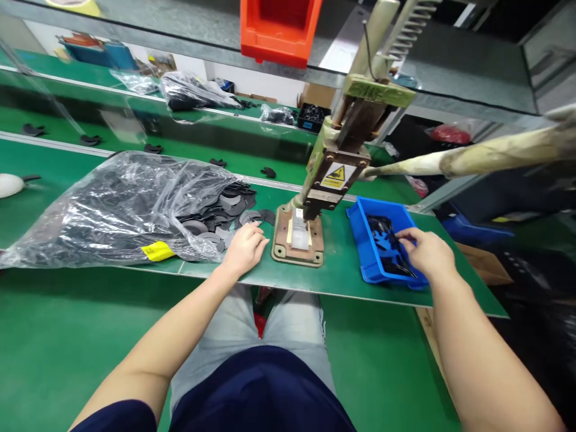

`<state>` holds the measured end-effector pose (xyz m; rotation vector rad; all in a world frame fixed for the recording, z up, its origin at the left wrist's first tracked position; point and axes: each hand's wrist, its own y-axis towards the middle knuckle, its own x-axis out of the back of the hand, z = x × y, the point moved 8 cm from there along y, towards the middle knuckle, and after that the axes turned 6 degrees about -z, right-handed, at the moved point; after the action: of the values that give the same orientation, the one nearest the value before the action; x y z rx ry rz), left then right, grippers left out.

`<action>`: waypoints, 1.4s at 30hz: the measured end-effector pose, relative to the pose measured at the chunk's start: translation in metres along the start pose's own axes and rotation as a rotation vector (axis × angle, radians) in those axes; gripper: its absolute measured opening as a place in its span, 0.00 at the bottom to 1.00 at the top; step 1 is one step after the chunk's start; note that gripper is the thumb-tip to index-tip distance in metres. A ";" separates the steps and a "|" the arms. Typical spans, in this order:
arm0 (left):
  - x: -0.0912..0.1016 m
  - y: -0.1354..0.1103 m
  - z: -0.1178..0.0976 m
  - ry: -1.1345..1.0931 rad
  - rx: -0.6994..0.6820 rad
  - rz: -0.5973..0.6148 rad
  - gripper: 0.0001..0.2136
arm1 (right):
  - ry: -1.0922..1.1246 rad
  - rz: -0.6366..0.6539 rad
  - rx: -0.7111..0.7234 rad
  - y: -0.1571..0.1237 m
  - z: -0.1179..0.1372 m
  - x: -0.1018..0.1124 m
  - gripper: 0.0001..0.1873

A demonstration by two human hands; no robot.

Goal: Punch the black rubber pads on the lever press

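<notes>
My left hand (245, 246) rests on the green bench with its fingers curled at the edge of a pile of flat dark grey parts (225, 210) that spills from a clear plastic bag (112, 210). I cannot see anything in its fingers. My right hand (427, 251) reaches into a blue bin (365, 252) of small black parts (382, 237), fingers pinched among them. Between the hands stands a hand press (333, 162) on a rusty base plate (281, 246), with a pale block (300, 233) under its ram.
The press's long lever (472, 159) sticks out to the right above the blue bin. An orange bin (279, 27) sits on the shelf overhead. Behind runs a green conveyor (135, 126) with scattered black pieces and more bags (193, 90). A cardboard box (483, 264) lies at lower right.
</notes>
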<state>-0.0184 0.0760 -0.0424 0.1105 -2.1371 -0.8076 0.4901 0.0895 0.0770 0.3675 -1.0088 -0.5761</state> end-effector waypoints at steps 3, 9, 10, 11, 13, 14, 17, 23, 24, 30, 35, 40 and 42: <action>0.001 0.002 0.005 -0.002 0.010 -0.012 0.15 | 0.104 -0.038 -0.051 -0.012 0.013 0.005 0.05; 0.018 0.012 0.008 0.011 0.101 -0.170 0.11 | 0.504 -0.081 -0.052 -0.086 0.083 -0.033 0.16; 0.021 0.014 0.005 0.001 0.112 -0.179 0.11 | 0.566 -0.042 -0.049 -0.104 0.097 -0.046 0.15; 0.025 0.014 0.001 -0.017 0.119 -0.186 0.11 | 0.623 0.001 -0.049 -0.121 0.111 -0.059 0.15; 0.033 0.013 -0.013 -0.083 0.112 -0.190 0.10 | 0.727 0.078 -0.055 -0.153 0.136 -0.082 0.14; 0.036 0.011 -0.024 -0.136 0.098 -0.182 0.10 | 0.772 0.110 -0.059 -0.167 0.147 -0.090 0.14; 0.035 -0.003 -0.062 -0.344 0.038 -0.057 0.14 | 0.882 0.174 -0.074 -0.194 0.170 -0.106 0.14; 0.025 -0.029 -0.106 -0.551 0.044 0.080 0.15 | 0.998 0.247 -0.085 -0.212 0.189 -0.116 0.13; 0.024 -0.030 -0.107 -0.554 0.060 0.078 0.13 | 1.006 0.251 -0.088 -0.213 0.189 -0.116 0.13; 0.021 -0.029 -0.105 -0.564 0.146 0.121 0.09 | 1.006 0.274 -0.099 -0.217 0.185 -0.120 0.13; -0.005 -0.037 -0.095 -0.888 0.502 0.312 0.12 | 0.990 0.342 -0.042 -0.215 0.186 -0.123 0.14; -0.030 -0.040 -0.089 -1.127 0.722 0.499 0.18 | 0.914 0.432 0.073 -0.202 0.195 -0.116 0.15; -0.033 -0.028 -0.079 -1.151 0.704 0.449 0.21 | 0.873 0.408 0.111 -0.184 0.194 -0.105 0.18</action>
<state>0.0557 0.0248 -0.0460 -0.5898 -3.2403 0.3094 0.2276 0.0019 0.0015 0.4386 -0.2488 0.0388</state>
